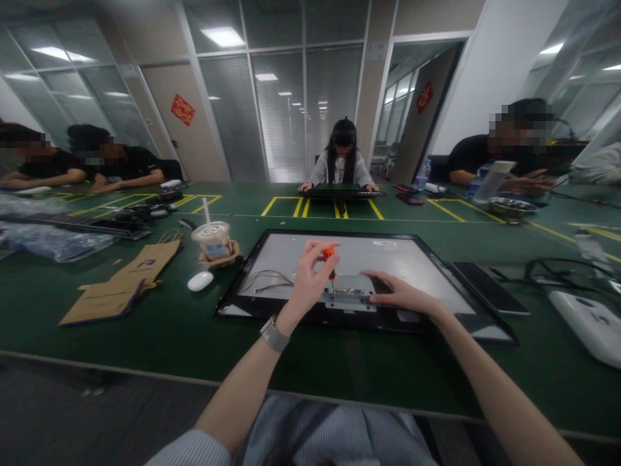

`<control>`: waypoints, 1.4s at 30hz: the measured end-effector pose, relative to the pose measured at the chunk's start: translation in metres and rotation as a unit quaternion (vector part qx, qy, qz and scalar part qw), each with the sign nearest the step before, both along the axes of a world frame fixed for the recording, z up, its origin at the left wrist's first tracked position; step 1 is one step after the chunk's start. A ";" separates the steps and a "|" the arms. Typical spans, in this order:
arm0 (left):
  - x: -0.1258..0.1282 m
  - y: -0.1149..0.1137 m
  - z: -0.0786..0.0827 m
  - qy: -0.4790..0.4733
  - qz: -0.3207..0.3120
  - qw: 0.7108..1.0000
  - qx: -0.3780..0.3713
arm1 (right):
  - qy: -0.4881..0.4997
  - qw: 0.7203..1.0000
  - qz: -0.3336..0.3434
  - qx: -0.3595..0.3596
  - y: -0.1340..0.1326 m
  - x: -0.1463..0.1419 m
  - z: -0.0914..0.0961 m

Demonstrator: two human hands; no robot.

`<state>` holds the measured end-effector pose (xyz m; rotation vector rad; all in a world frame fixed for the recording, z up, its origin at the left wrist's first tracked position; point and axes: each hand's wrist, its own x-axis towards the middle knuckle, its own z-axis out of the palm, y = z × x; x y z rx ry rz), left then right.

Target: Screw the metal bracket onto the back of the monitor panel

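Observation:
A monitor panel point(412, 259) lies face down on the green table, its grey metal back up inside a black frame. My left hand point(308, 278) is closed round an orange-handled screwdriver point(330, 255), held upright with its tip on a small metal board point(352, 294) near the panel's front edge. My right hand point(400, 294) rests on the panel beside that board, fingers stretched flat and touching it. Thin coloured wires point(264, 281) run across the panel's left part.
A plastic cup with a straw point(212, 241), a white mouse point(200, 281) and a brown paper bag point(121, 285) lie to the left. A dark flat panel point(488, 288), black cables point(557, 272) and a white device point(589, 323) lie right. Other people sit around the table.

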<state>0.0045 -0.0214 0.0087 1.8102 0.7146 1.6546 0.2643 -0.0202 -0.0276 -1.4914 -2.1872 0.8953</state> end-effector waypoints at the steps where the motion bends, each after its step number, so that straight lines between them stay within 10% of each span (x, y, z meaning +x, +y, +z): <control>1: 0.000 0.000 0.000 0.003 0.007 1.000 0.005 | 0.003 1.000 0.001 0.002 0.000 0.000 0.000; 42: -0.002 0.000 -0.001 0.007 0.002 1.000 0.005 | -0.011 1.000 -0.004 -0.009 -0.002 -0.001 0.004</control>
